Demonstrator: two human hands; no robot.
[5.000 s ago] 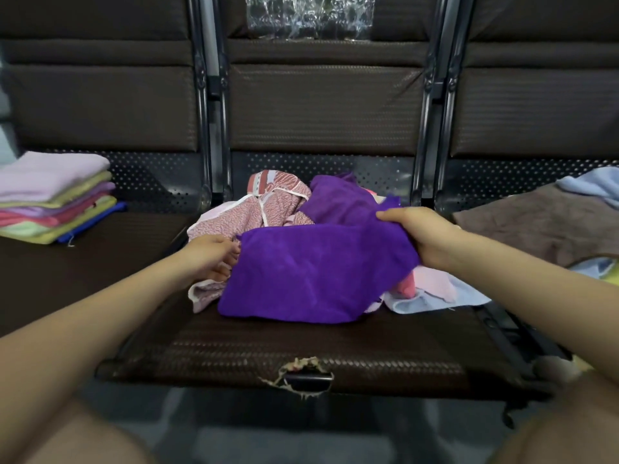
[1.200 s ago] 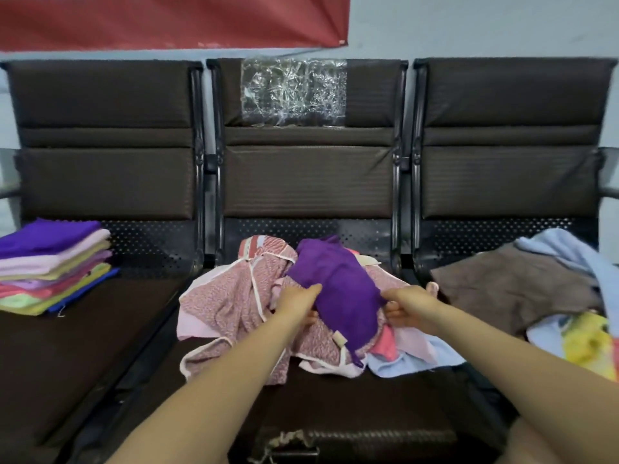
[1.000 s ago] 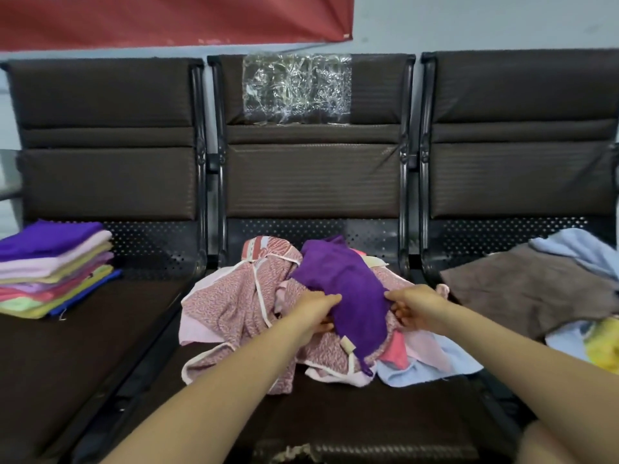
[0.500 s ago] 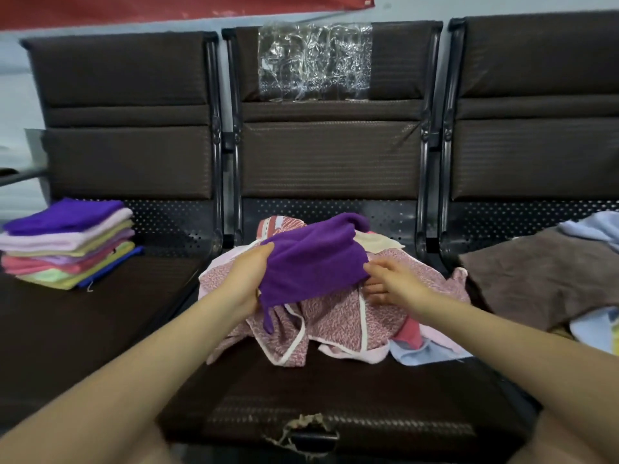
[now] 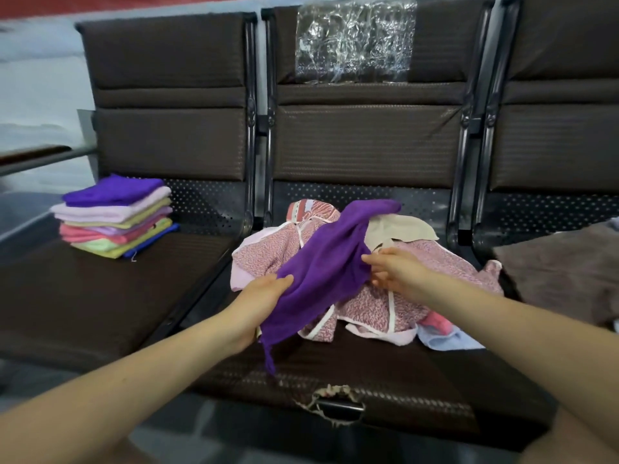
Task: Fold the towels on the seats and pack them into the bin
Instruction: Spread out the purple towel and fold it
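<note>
Both hands, left hand [image 5: 264,296] and right hand [image 5: 392,269], grip a purple towel [image 5: 328,262] over the unfolded pile [image 5: 402,296]; finding its corners first should square the fold.

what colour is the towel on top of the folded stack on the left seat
Purple, as the head view shows: the top towel of the folded stack.

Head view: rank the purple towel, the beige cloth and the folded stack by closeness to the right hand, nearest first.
1. Purple towel: at the right hand's fingertips, middle seat.
2. Beige cloth: just behind the hand, atop the pile.
3. Folded stack: far off on the left seat.
</note>
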